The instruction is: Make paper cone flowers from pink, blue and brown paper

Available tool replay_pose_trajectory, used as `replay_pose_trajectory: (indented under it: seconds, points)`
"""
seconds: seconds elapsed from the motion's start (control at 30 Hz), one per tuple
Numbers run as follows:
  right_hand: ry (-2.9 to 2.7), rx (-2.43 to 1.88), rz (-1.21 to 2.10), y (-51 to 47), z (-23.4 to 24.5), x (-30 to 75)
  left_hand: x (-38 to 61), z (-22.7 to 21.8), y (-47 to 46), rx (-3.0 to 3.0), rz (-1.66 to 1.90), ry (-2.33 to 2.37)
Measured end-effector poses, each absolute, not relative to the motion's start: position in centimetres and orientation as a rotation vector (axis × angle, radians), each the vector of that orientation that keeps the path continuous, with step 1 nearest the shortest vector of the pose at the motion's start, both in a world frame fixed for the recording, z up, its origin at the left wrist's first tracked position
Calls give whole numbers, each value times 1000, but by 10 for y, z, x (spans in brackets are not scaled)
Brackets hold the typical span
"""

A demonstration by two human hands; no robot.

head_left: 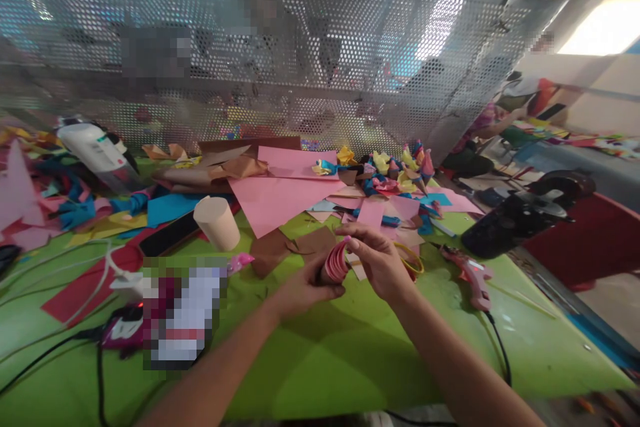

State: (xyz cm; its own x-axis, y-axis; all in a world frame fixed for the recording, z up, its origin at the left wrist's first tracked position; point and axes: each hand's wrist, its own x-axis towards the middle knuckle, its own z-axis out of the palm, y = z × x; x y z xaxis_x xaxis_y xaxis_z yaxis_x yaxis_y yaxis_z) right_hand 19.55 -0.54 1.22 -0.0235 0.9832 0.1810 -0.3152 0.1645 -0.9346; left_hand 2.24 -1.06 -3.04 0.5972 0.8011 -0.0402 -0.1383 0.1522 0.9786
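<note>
My left hand is wrapped round a pink layered paper roll, which is tilted toward me above the green table. At the roll's upper right edge, the thumb and fingers of my right hand pinch the paper. What lies right between those fingertips is too small to make out. Brown paper pieces lie just beyond my hands. Close behind my right hand is a yellow ring of tape.
A pink glue gun lies to the right, near a dark bottle. To the left are a beige paper cylinder, a phone and cables. Pink sheets and crumpled paper flowers fill the back, before a perforated metal screen.
</note>
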Motion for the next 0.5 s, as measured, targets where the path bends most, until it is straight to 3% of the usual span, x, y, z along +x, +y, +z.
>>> replay_pose_trajectory:
  seconds: [0.5]
  points:
    - [-1039,-752,1366,-6,13,196,20,-26,-11,1135,645,632]
